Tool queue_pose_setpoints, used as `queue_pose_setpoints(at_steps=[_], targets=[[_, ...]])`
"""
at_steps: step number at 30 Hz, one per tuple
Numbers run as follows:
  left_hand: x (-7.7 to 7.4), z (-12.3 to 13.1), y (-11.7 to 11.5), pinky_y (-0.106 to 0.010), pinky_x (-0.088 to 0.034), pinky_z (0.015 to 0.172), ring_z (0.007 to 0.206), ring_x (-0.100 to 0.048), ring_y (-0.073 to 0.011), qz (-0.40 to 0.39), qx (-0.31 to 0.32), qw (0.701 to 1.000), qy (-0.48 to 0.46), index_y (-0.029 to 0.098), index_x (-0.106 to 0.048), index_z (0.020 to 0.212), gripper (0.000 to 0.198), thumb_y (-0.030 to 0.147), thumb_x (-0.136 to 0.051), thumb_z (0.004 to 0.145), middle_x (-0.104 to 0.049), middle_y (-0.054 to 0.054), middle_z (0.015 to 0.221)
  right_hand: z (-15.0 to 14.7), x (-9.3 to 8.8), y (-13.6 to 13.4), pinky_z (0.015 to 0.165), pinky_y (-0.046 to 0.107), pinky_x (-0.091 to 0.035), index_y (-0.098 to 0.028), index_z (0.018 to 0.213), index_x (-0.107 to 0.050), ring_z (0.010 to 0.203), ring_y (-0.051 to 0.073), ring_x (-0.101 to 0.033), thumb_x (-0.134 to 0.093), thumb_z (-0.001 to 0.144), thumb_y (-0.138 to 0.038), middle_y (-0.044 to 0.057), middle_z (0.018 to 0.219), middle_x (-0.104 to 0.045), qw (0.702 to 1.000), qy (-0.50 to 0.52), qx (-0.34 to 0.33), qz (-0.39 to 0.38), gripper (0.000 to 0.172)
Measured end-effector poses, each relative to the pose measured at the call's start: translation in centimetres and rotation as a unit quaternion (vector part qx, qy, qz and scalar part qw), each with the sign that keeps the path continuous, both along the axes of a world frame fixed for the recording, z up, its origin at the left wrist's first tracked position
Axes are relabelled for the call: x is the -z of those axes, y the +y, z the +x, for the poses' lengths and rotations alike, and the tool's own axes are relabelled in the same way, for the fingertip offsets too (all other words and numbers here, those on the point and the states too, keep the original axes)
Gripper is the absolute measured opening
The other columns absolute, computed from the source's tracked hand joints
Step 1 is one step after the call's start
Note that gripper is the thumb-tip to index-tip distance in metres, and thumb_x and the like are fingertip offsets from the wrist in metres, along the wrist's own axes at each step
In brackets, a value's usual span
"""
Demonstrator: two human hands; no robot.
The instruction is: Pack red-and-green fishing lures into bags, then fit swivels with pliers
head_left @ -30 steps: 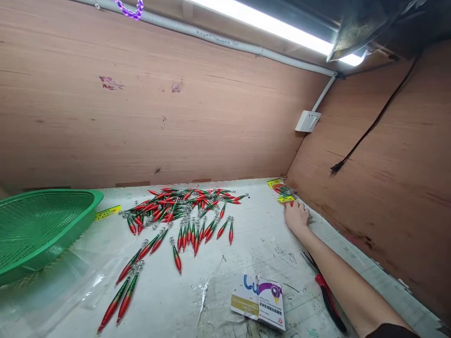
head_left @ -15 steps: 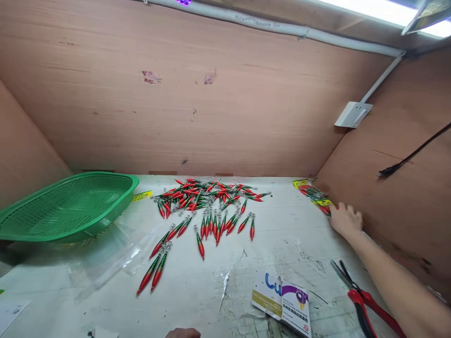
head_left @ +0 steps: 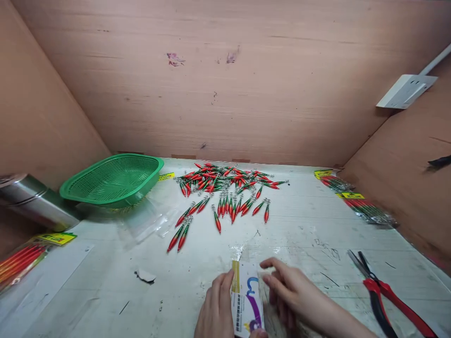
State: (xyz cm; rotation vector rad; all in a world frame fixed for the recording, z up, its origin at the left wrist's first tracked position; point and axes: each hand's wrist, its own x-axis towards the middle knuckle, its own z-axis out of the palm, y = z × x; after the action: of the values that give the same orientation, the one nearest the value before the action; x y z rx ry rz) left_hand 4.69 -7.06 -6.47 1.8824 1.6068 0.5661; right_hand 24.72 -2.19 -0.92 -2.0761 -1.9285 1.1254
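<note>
The printed card (head_left: 246, 305) is cut off by the bottom edge; its small print is perhaps too blurred to be read.

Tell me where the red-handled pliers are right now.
In the head view, the red-handled pliers lie on the white table at the lower right, just right of the right hand and nearer the camera than the bagged lures by the right wall.

**Materials on the bench**

Glossy printed paper cards (head_left: 246, 300) are lying near; red-green lures (head_left: 225, 192), seemingly lacquered plastic, are shining far off. A plastic mesh basket (head_left: 112, 180) is sitting left, beside a brushed metal cylinder (head_left: 35, 204); matt wood walls (head_left: 225, 84) are enclosing everything.
</note>
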Motion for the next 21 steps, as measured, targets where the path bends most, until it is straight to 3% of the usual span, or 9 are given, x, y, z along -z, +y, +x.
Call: queue_pose_setpoints(at_steps=[1,4,7,10,13,16,19,21], targets=[[-0.2,0.2,0.1,-0.046,-0.048,0.097,0.120,-0.055,-0.0370,0.020,-0.010,0.999,0.046,0.014,-0.044,0.146,0.090,0.060,-0.067,0.072,-0.053,-0.020,0.141,-0.4,-0.2,1.4,0.052,0.025,-0.050,-0.019,0.115,-0.057,0.052,0.015,-0.068,-0.045,0.100,-0.035,0.001,0.075,-0.072,0.999,-0.023,0.023,0.013,0.026],[-0.7,1.0,0.3,-0.055,-0.039,0.103,0.123,-0.049,-0.0426,0.043,-0.018,0.989,0.143,0.015,-0.046,0.146,0.094,0.062,-0.070,0.069,-0.052,-0.020,0.143,-0.5,-0.5,6.8,0.079,0.037,-0.054,-0.009,0.116,-0.059,0.091,0.024,-0.069,-0.047,0.100,-0.035,0.015,0.099,-0.070,0.985,-0.111,0.107,0.079,0.032],[-1.0,1.3,0.6,-0.055,-0.037,0.104,0.120,-0.050,-0.0410,0.060,0.017,0.982,0.178,0.017,-0.049,0.145,0.084,0.054,-0.068,0.072,-0.056,-0.018,0.140,0.0,-0.1,11.1,0.086,0.043,-0.055,-0.016,0.124,-0.059,0.103,0.022,-0.064,-0.060,0.096,-0.035,0.010,0.123,-0.062,0.968,-0.160,0.161,0.103,0.034],[-0.6,0.0,0.9,-0.052,-0.039,0.101,0.116,-0.052,-0.0395,0.092,0.053,0.973,0.205,0.014,-0.046,0.146,0.082,0.049,-0.066,0.074,-0.059,-0.019,0.134,1.3,0.5,12.6,0.087,0.043,-0.055,-0.018,0.125,-0.058,0.104,0.022,-0.064,-0.061,0.095,-0.034,0.009,0.126,-0.061,0.958,-0.182,0.189,0.114,0.035],[0.4,-2.3,1.2,-0.049,-0.046,0.088,0.101,-0.057,-0.0367,0.094,0.067,0.964,0.240,0.010,-0.047,0.145,0.070,0.039,-0.058,0.081,-0.065,-0.021,0.116,3.2,0.5,12.0,0.086,0.042,-0.055,-0.018,0.124,-0.059,0.103,0.021,-0.064,-0.061,0.095,-0.035,0.009,0.125,-0.061,0.953,-0.192,0.198,0.128,0.033],[0.9,-4.4,2.1,-0.046,-0.045,0.091,0.102,-0.056,-0.0345,0.089,0.119,0.966,0.213,0.011,-0.042,0.148,0.077,0.028,-0.060,0.075,-0.065,-0.018,0.116,4.4,-0.2,9.9,0.079,0.037,-0.055,-0.016,0.113,-0.062,0.089,0.018,-0.066,-0.054,0.099,-0.032,0.007,0.107,-0.067,0.962,-0.168,0.131,0.172,0.023],[-0.1,-5.8,3.5,-0.055,-0.029,0.110,0.127,-0.041,-0.0398,0.073,0.154,0.971,0.170,0.009,-0.033,0.151,0.095,0.023,-0.065,0.063,-0.051,-0.020,0.140,3.7,-0.7,6.9,0.067,0.027,-0.052,-0.018,0.089,-0.062,0.072,0.014,-0.062,-0.047,0.097,-0.025,0.004,0.082,-0.067,0.970,-0.088,-0.050,0.222,0.019],[-1.6,-6.3,4.5,-0.060,-0.024,0.112,0.133,-0.034,-0.0428,0.029,0.145,0.977,0.156,0.008,-0.035,0.150,0.094,0.027,-0.068,0.064,-0.044,-0.022,0.146,2.3,-0.5,5.0,0.062,0.023,-0.049,-0.021,0.079,-0.060,0.068,0.013,-0.060,-0.054,0.090,-0.022,0.001,0.077,-0.065,0.953,-0.036,-0.177,0.242,0.013]])
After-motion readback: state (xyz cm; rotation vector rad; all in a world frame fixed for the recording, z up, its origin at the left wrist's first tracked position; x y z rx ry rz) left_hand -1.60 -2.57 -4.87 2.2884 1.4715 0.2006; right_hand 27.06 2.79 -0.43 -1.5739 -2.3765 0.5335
